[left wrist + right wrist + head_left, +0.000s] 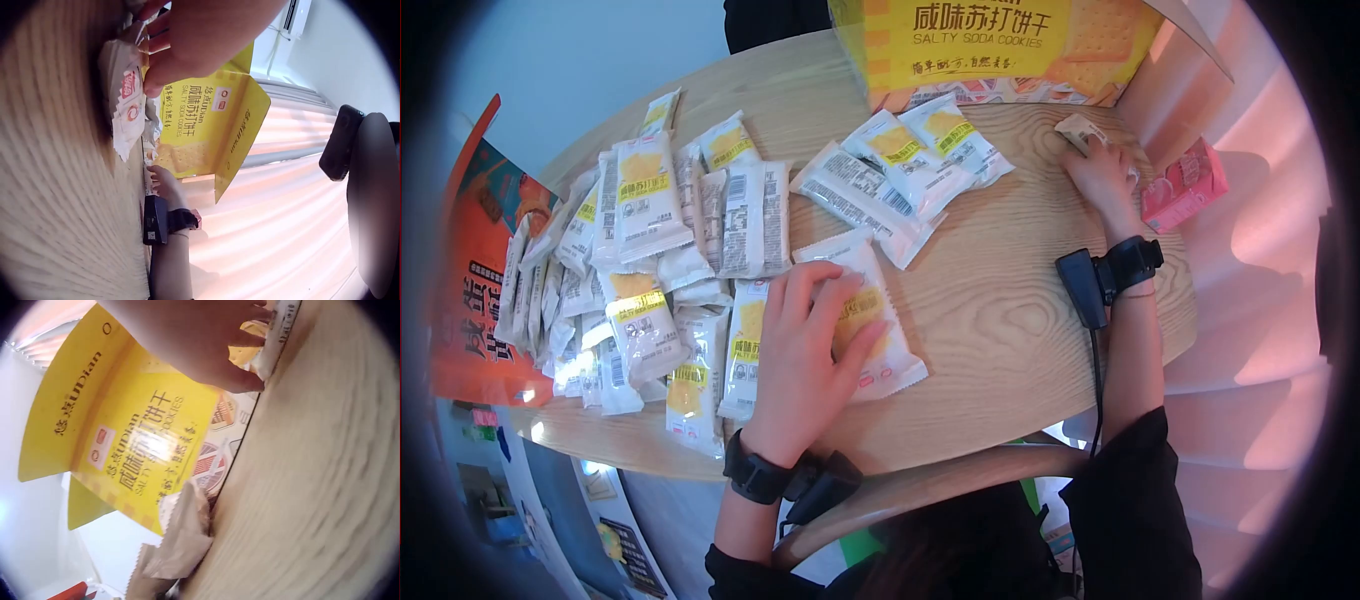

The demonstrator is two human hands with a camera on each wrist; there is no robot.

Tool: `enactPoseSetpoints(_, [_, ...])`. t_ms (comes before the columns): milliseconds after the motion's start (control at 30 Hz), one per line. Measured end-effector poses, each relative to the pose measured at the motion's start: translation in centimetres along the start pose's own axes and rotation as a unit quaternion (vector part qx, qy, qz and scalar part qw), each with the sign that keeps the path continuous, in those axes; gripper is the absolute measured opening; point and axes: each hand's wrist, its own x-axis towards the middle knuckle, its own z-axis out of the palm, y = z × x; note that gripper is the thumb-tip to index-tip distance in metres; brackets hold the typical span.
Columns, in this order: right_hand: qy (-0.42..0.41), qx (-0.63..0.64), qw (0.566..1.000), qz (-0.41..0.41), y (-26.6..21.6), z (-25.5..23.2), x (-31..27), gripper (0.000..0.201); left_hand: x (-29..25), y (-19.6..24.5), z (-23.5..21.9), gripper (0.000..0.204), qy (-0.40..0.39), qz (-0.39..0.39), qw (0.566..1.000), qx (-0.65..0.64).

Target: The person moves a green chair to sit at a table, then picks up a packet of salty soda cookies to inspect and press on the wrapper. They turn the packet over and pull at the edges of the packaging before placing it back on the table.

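My left hand (805, 345) rests over a white-and-yellow soda cookie packet (895, 365) near the table's front, fingers loosely bent and thumb apart. In the left wrist view that packet's crimped end (128, 119) shows beside the fingers. My right hand (1105, 180), far to the right, holds another cookie packet (1080, 130) at the wood, its ends showing past the fingers. The right wrist view shows the thumb against this packet (275, 344). Just left of my left hand lies a large heap of similar packets (645, 200).
Several more packets (900, 165) lie at the table's middle back. Behind them stands a yellow cookie box (1000, 60). A pink box (1185, 188) sits at the right edge by a curtain (1250, 350); an orange box (485, 300) stands left of the heap on the wooden table (1020, 330).
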Motion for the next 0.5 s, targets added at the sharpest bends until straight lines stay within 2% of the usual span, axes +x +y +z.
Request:
enactPoseSetpoints(67, [-0.023, -0.043, 0.999, -0.013, 0.1, -0.4, 0.0, 0.053, 0.0, -0.1, 0.0, 0.028, 0.001, 0.001, 1.000, 0.000])
enactPoseSetpoints(133, [-0.140, -0.041, 0.989, -0.023, -0.2, -1.8, 0.4, 0.051, 0.0, -0.1, 0.0, 0.028, 0.001, 0.002, 1.000, 0.001])
enactPoseSetpoints(267, [-0.135, 0.005, 0.990, -0.042, -0.9, -2.7, -0.4, 0.055, 0.1, -0.1, 0.1, 0.028, -0.003, 0.013, 1.000, 0.011])
enactPoseSetpoints(333, [0.007, -0.088, 0.993, -0.080, -0.9, -1.9, -1.1, 0.056, 0.2, -0.1, 0.1, 0.027, -0.004, 0.015, 1.000, 0.014])
enactPoseSetpoints(367, [0.006, -0.088, 0.993, -0.080, -0.8, -2.3, -0.8, 0.056, 0.1, -0.1, 0.1, 0.027, -0.003, 0.015, 1.000, 0.012])
enactPoseSetpoints(433, [-0.135, 0.058, 0.987, -0.063, -1.1, -3.6, -0.3, 0.058, 0.1, -0.1, 0.2, 0.027, 0.000, 0.011, 1.000, 0.012])
enactPoseSetpoints(467, [-0.136, 0.059, 0.987, -0.065, -1.1, -3.3, -0.1, 0.058, 0.1, -0.2, 0.2, 0.027, 0.002, 0.016, 1.000, 0.009])
enactPoseSetpoints(500, [-0.101, 0.099, 0.987, -0.073, -1.1, -3.1, -0.1, 0.057, 0.1, -0.2, 0.2, 0.028, 0.004, 0.020, 1.000, 0.005])
